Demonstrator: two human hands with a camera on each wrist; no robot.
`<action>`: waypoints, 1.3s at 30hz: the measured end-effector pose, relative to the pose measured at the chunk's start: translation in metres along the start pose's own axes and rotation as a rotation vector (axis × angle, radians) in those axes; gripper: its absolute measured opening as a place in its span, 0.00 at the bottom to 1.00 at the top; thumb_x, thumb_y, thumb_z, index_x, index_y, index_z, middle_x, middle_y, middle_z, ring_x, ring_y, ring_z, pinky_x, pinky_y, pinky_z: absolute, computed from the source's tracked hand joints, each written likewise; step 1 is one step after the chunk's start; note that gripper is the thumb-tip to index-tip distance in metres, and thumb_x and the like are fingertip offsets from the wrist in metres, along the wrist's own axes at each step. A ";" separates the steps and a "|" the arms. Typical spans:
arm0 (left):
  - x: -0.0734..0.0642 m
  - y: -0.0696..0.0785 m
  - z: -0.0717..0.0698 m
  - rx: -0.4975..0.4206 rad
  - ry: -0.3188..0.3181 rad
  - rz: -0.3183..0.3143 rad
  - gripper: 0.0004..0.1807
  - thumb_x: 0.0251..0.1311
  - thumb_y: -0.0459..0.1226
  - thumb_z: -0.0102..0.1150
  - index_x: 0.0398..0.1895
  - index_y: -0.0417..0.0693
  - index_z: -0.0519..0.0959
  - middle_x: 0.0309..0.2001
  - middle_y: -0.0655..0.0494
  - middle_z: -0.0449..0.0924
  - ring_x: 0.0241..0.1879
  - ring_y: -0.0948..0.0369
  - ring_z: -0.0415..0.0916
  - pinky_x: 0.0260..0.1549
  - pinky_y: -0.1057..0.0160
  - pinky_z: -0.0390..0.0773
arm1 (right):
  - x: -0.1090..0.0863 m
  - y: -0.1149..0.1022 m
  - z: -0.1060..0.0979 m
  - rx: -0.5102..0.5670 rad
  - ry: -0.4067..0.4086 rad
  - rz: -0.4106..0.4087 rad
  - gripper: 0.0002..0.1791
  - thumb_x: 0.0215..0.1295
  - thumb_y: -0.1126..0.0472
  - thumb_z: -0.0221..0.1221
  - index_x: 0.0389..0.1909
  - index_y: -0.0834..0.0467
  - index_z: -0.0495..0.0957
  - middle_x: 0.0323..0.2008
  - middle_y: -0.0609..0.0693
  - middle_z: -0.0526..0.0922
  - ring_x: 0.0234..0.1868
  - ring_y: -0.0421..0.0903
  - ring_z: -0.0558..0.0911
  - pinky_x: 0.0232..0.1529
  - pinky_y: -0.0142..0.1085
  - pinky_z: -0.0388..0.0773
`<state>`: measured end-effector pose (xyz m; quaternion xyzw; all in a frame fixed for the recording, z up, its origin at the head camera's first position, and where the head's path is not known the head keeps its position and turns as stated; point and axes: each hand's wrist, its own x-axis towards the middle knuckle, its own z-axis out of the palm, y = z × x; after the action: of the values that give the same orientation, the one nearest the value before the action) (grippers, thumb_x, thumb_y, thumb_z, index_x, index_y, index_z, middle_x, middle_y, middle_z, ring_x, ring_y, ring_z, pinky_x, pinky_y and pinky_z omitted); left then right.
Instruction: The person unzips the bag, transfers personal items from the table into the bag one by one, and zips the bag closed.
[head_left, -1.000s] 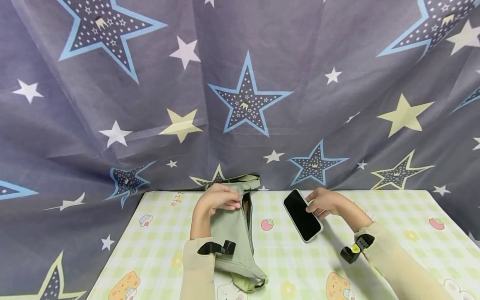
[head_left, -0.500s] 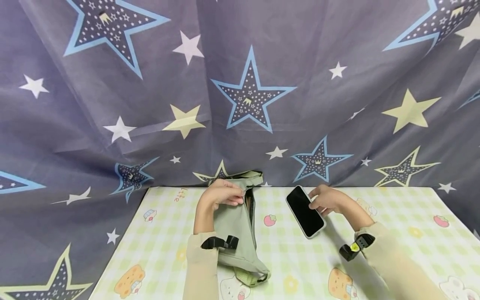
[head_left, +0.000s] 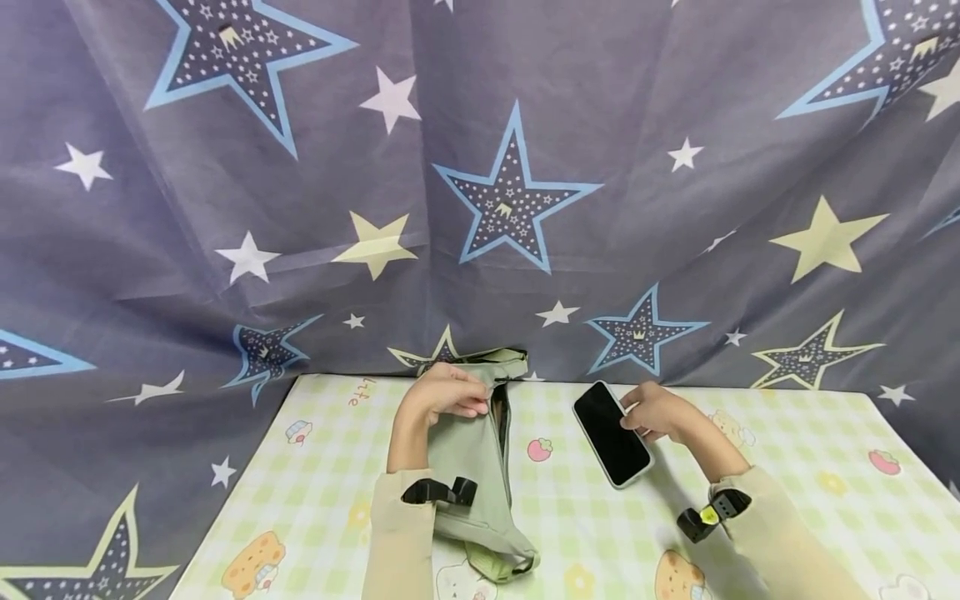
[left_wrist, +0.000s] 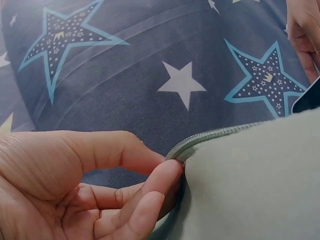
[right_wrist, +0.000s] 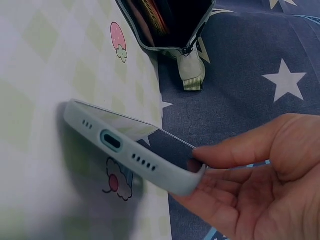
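Note:
A sage-green zip bag (head_left: 468, 475) with a strap lies on the table, its zipped opening apart along the right side. Pinched between the thumb and forefinger of my left hand (head_left: 446, 393) is the zipper edge (left_wrist: 200, 140) near the bag's far end. To the right, my right hand (head_left: 660, 414) holds a smartphone (head_left: 611, 437) in a pale case by its long right edge, thumb on the screen side and fingers beneath. The dark screen faces up. In the right wrist view the phone (right_wrist: 132, 150) tilts above the tablecloth, and a brass-coloured inner zipper (right_wrist: 152, 17) shows inside the bag.
A green-and-white checked tablecloth (head_left: 322, 500) with cartoon prints covers the table. Behind its far edge hangs a grey-blue curtain (head_left: 480, 317) patterned with stars. The bag's far end touches the curtain. Black wrist cameras (head_left: 701, 521) are strapped over both sleeves.
The head view has shifted slightly. Both hands keep their holds on the bag and the smartphone, with hardly any movement.

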<state>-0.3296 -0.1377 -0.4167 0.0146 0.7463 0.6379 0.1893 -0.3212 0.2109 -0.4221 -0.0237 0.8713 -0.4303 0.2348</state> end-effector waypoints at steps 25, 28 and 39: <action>-0.001 0.001 -0.001 0.004 -0.007 -0.019 0.13 0.62 0.27 0.61 0.47 0.26 0.83 0.20 0.57 0.84 0.22 0.67 0.84 0.24 0.75 0.84 | 0.000 0.002 0.000 0.046 0.031 0.035 0.20 0.63 0.71 0.60 0.53 0.75 0.70 0.22 0.47 0.71 0.24 0.41 0.73 0.28 0.34 0.81; 0.000 0.001 -0.001 0.003 -0.001 -0.021 0.14 0.62 0.27 0.61 0.48 0.24 0.82 0.20 0.57 0.84 0.22 0.67 0.83 0.24 0.75 0.84 | 0.000 0.002 -0.001 0.054 0.031 0.030 0.19 0.63 0.71 0.60 0.53 0.75 0.70 0.21 0.47 0.71 0.23 0.41 0.73 0.26 0.33 0.80; 0.001 -0.001 0.000 0.018 -0.007 -0.016 0.11 0.63 0.27 0.61 0.46 0.28 0.84 0.21 0.57 0.85 0.23 0.67 0.84 0.25 0.75 0.85 | 0.000 0.009 -0.001 0.091 0.032 0.030 0.22 0.66 0.71 0.59 0.57 0.77 0.69 0.21 0.47 0.71 0.22 0.40 0.71 0.25 0.32 0.79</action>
<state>-0.3298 -0.1377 -0.4177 0.0125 0.7514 0.6297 0.1969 -0.3204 0.2167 -0.4285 0.0070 0.8547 -0.4661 0.2283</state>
